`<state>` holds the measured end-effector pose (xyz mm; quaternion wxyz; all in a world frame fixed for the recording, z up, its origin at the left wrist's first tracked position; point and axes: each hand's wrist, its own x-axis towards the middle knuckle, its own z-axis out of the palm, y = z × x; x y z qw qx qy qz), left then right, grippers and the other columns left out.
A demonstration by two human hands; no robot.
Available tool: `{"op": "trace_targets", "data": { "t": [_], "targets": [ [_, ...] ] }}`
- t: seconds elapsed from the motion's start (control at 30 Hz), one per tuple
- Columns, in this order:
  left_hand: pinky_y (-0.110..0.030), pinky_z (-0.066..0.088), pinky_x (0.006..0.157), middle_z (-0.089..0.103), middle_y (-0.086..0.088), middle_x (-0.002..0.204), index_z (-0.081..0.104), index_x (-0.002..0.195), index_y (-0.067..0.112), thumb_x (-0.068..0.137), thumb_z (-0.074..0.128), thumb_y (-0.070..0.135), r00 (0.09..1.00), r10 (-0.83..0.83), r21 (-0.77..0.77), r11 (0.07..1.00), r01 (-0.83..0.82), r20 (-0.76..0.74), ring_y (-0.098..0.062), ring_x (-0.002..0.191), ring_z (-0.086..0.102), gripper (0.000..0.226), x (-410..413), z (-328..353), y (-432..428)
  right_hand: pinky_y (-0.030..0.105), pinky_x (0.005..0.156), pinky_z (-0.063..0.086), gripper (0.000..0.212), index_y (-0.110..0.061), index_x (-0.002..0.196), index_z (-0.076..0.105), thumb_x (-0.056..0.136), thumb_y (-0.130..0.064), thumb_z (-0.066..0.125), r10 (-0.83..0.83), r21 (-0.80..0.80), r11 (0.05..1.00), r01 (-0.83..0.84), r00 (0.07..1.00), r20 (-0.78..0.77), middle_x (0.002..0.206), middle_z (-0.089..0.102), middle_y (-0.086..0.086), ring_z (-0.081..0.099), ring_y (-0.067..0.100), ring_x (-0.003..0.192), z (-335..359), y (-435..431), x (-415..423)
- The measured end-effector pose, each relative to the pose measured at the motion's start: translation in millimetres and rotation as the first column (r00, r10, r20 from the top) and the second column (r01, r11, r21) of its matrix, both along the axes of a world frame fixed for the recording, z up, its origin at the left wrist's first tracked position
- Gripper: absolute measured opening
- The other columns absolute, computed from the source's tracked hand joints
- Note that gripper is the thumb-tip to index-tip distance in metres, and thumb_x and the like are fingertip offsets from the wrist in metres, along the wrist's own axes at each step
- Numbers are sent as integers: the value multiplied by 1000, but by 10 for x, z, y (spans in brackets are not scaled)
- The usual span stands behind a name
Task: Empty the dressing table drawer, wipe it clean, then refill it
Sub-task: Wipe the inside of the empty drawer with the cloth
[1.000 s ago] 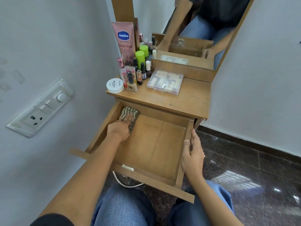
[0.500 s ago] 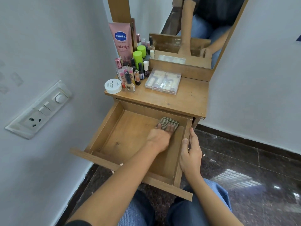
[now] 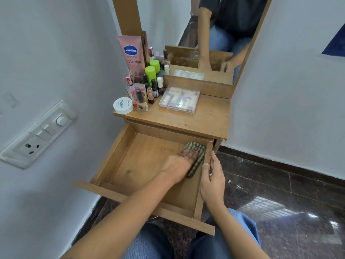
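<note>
A person wipes the pulled-out drawer [image 3: 149, 165] of a wooden dressing table, its tray bare of contents. The left hand [image 3: 179, 166] lies flat, fingers spread open, pressing a striped cloth [image 3: 196, 156] against the drawer floor in the far right corner; nothing is pinched in that grip. The right hand [image 3: 212, 179] is closed over the drawer's right side wall, steadying it.

The wipe looks best done with even palm pressure, drawing the cloth along the walls and into each corner, while the right hand keeps the drawer from sliding on its runners.

The removed cosmetics stand on the bench [image 3: 205, 116] above. A pink tube [image 3: 131, 55] reads "Vaseline" and "Gluta-Hya". A round white tub [image 3: 123, 105] reads "NAIL POLISH" with a small brand word beside it, seemingly "zudio". Nail polish bottles [image 3: 147, 90] and a clear plastic case [image 3: 179, 99] sit near, their labels too small to read.
</note>
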<state>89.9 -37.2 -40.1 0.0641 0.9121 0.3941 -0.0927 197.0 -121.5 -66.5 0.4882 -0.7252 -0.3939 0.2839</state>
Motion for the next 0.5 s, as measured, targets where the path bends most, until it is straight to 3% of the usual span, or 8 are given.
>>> {"op": "trace_targets", "data": {
  "t": [0.13,0.27,0.5],
  "targets": [
    [-25,-2,116,-8,4,157,-7,150,17,97,37,6,998,-40,-1,999,40,55,-10,146,-4,70,-43,-114,8,49,112,32,47,-37,144,34,99,-25,42,-12,-8,1000,12,1000,-3,145,41,-18,31,21,141,-30,6,10],
    [-29,0,120,-10,1,159,-10,150,16,99,34,24,1000,0,-84,996,1,8,-12,146,-7,68,85,-188,64,49,110,33,48,-39,144,32,99,-27,41,-13,-20,1000,13,1000,-14,147,41,-15,34,23,139,-43,3,9],
    [-31,12,118,-9,-3,159,-10,150,11,101,25,18,987,104,-30,994,-109,-125,-17,147,-3,60,221,-145,20,49,111,33,47,-36,144,34,97,-32,38,-2,-24,1000,4,999,54,145,46,-7,41,26,134,23,-8,5]
  ]
}}
